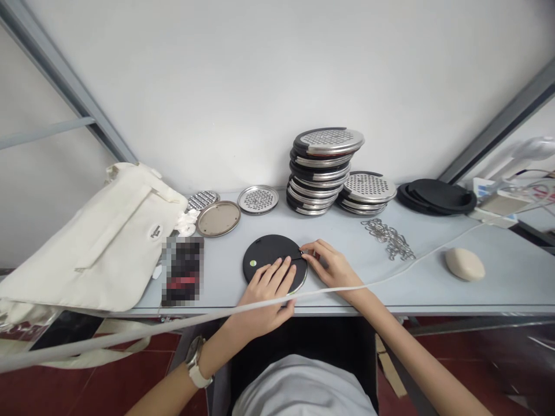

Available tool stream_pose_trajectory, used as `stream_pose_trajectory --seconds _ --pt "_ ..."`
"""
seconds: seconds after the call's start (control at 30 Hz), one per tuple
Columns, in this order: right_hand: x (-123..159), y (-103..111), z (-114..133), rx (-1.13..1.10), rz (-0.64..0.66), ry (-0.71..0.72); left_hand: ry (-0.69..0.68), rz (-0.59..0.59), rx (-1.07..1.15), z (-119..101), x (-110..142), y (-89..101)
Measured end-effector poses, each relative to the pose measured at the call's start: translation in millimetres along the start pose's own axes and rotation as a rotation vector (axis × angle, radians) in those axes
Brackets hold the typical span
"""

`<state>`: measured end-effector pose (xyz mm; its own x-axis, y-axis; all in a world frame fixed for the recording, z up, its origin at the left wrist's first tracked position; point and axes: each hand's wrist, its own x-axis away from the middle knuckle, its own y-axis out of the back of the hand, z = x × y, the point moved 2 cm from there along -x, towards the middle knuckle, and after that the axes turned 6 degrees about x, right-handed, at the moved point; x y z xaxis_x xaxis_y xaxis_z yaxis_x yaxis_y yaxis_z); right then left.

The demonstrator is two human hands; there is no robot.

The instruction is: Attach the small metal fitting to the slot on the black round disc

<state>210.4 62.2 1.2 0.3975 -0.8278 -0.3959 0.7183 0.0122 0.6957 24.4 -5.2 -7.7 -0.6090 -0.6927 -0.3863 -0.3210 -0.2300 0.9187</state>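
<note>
A round black disc point(266, 254) with a small green dot and a steel rim lies on the grey table point(429, 283) in front of me. My left hand point(266, 294) lies flat on the disc's near side, fingers stretched out. My right hand point(332, 267) is at the disc's right edge, with thumb and fingers pinched on a small metal clip there. A white cable point(390, 280) crosses over both wrists.
Two stacks of perforated steel-and-black discs point(325, 170) stand at the back. Loose steel discs point(259, 199) lie beside them, black rings point(436, 196) at back right. A pile of metal clips point(388, 236), a beige oval block point(465, 264), a white canvas bag point(104, 242).
</note>
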Motion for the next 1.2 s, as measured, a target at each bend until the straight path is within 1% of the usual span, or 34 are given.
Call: stream_pose_trajectory --seconds 0.27,0.37,0.73,0.9,1.03,1.2 --pt "0.7 -4.3 -1.0 -0.041 -0.011 0.033 -0.010 -0.030 -0.004 -0.1 -0.4 1.1" --pt "0.7 -4.8 -0.6 -0.045 -0.011 0.036 -0.010 -0.021 -0.004 0.1 -0.4 0.3" --pt "0.7 -2.5 -1.9 -0.064 -0.034 0.005 -0.009 -0.025 -0.004 0.6 -0.3 0.8" --pt "0.9 -2.2 -2.6 -0.086 -0.025 -0.037 -0.006 -0.017 -0.005 0.4 -0.1 0.2" --pt "0.9 -2.4 -2.0 -0.104 -0.011 -0.040 -0.009 -0.036 -0.007 0.0 0.0 0.4" --pt "1.3 -3.8 -2.7 -0.126 0.016 -0.051 -0.007 -0.026 -0.003 -0.1 -0.2 0.3"
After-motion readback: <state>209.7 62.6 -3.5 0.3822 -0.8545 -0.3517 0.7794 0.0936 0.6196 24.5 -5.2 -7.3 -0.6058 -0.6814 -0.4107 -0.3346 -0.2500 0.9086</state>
